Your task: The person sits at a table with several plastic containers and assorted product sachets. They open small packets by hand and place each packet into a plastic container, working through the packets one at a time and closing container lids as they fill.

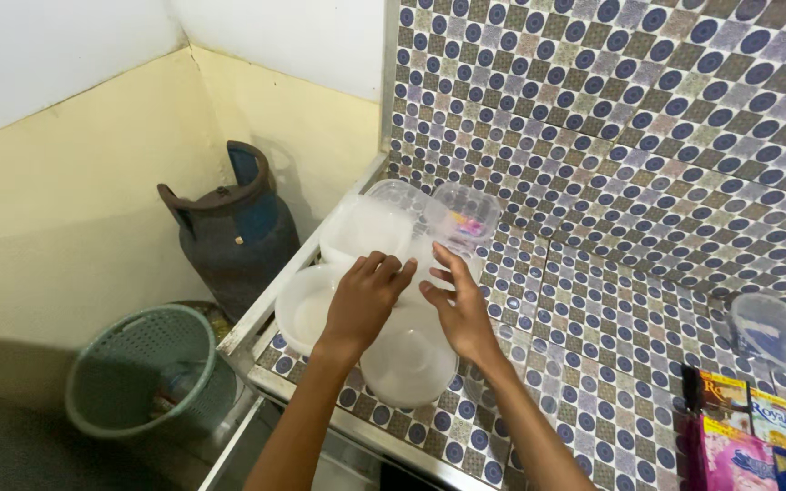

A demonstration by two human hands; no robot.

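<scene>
Container: a translucent plastic tub (408, 362) sits at 6 o'clock, touching my fingertips.
Left hand (363, 302): palm down, fingers loosely curled on the tub stack, gripping nothing.
Right hand (459, 309): fingers spread, resting there.
Packages: bright sachets (746, 427), pink, yellow and blue, lie at 4 o'clock on the tiled counter (584, 364).

Two bare forearms reaching up from the lower edge, converging toward the middle. Left hand (363, 302) palm down, wrist straight, fingers curled forward and slightly spread. Right hand (459, 309) just beside it, turned a little inward, fingers extended, thumb pointing toward the left hand. Fingertips of both close together, not clearly touching each other.
</scene>
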